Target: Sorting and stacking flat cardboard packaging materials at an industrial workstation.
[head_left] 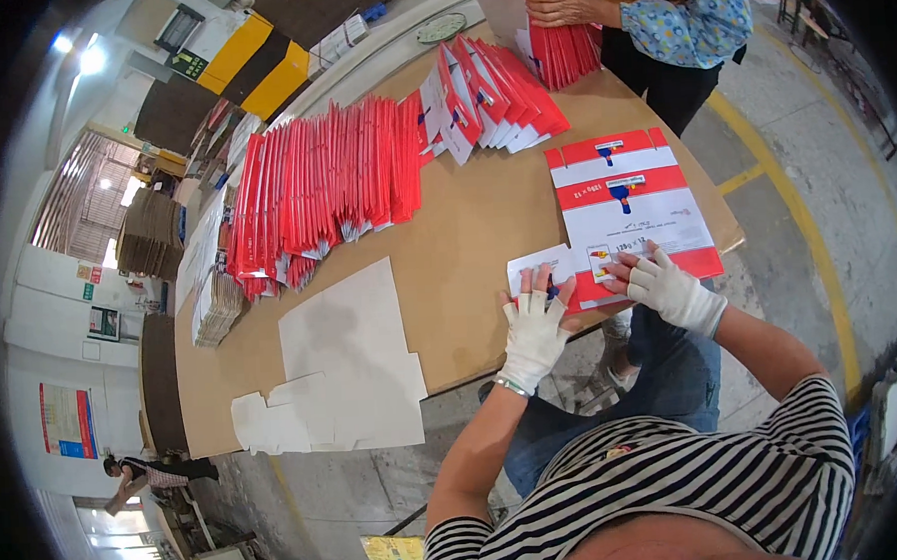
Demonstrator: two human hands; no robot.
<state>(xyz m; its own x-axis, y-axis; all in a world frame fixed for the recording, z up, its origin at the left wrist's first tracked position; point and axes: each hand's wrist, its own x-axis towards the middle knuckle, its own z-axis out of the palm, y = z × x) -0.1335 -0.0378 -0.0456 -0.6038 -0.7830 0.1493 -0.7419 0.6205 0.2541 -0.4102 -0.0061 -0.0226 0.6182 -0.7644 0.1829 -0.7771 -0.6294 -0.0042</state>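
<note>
Red-white flat carton (631,212) | left hand (533,331), right hand (669,290) spread flat, pressing its near edge

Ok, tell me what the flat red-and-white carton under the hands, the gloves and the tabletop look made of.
Flat red-and-white carton blank: looks like printed paperboard, smooth and perhaps lightly coated; it lies flat with sharp cut flaps.
White fingerless gloves on the left hand and right hand: apparently knitted cotton, matte and soft-looking, bare fingertips showing.
Brown tabletop: seems to be plain matte board, cardboard or fibreboard; which one I cannot tell.
</note>
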